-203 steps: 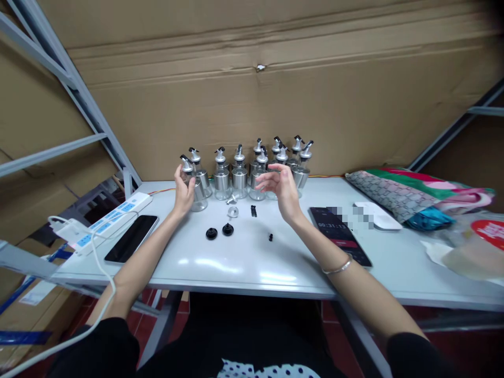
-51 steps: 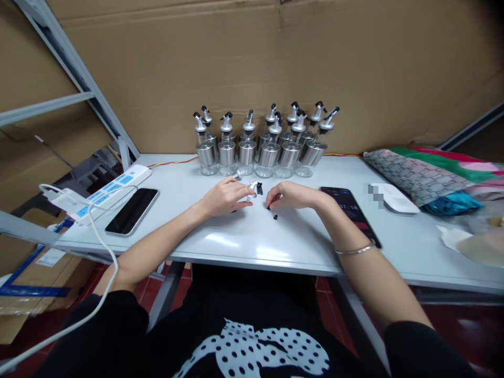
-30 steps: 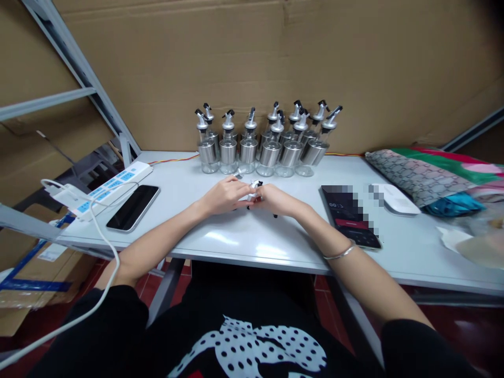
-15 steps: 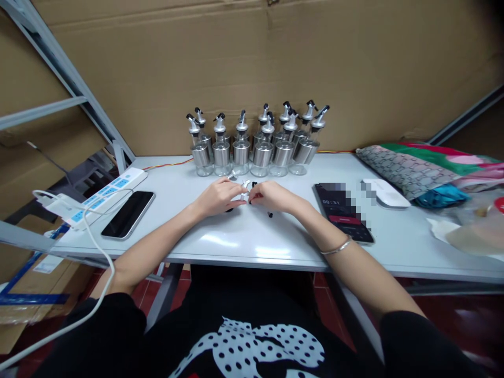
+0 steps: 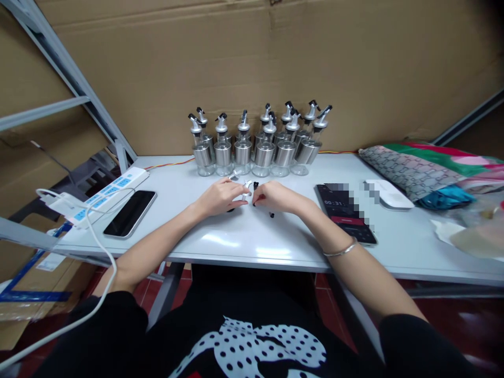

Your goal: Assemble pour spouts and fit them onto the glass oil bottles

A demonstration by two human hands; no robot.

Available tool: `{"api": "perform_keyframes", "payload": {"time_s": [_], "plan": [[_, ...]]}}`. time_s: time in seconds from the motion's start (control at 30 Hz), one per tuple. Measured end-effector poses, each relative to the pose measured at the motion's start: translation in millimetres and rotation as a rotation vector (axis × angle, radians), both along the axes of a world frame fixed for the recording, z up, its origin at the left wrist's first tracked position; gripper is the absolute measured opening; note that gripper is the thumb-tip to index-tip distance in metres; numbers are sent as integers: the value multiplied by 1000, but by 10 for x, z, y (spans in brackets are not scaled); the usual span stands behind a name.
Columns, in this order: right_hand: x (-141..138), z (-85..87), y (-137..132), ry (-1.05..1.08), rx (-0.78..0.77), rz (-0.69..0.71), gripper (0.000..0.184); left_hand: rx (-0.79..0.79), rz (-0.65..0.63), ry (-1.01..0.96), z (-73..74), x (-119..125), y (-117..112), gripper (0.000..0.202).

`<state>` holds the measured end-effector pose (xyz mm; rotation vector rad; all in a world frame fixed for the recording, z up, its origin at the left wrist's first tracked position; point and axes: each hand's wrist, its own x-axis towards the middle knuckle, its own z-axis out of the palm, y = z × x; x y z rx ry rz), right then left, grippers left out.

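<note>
My left hand (image 5: 221, 196) rests low over the table, its thumb and fingers closed around a small silver-white spout piece (image 5: 244, 197). Just to its right, my right hand (image 5: 272, 196) is in a pinch with a small black part (image 5: 254, 202) at its fingertips, a short gap away from the spout piece. Another silver spout piece (image 5: 235, 175) lies beyond the left fingers. Small black pieces (image 5: 271, 214) lie around the right hand. Behind stand several glass oil bottles (image 5: 265, 155) with steel sleeves and black-levered pourers.
At left are a phone (image 5: 129, 214) and a white power strip (image 5: 112, 191) with a cable (image 5: 103, 247) crossing my left arm. To the right lie a second phone (image 5: 346, 215) showing a timer, a white device (image 5: 389, 194) and a colourful bag (image 5: 429, 168). Cardboard (image 5: 236, 58) backs the table.
My right hand has drawn slightly right, away from the left, widening the gap between the black part and the spout piece. The left hand keeps its hold. The view has shifted a little.
</note>
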<state>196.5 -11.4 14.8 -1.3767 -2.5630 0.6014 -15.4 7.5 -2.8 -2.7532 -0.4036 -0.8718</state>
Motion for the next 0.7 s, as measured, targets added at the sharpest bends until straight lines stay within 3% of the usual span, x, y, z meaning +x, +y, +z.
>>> {"api": "perform_keyframes", "payload": {"time_s": [0.13,0.4,0.7], "plan": [[31,26,-1,8,-19,0,21,23,-2,-10,14,19,-26,23],[-33,-60,44,92,122,76,19,35,-2,-6,-6,-2,-1,22],[-2,-47,37,9,66,-3,21,56,-20,-30,2,7,-6,21]]}}
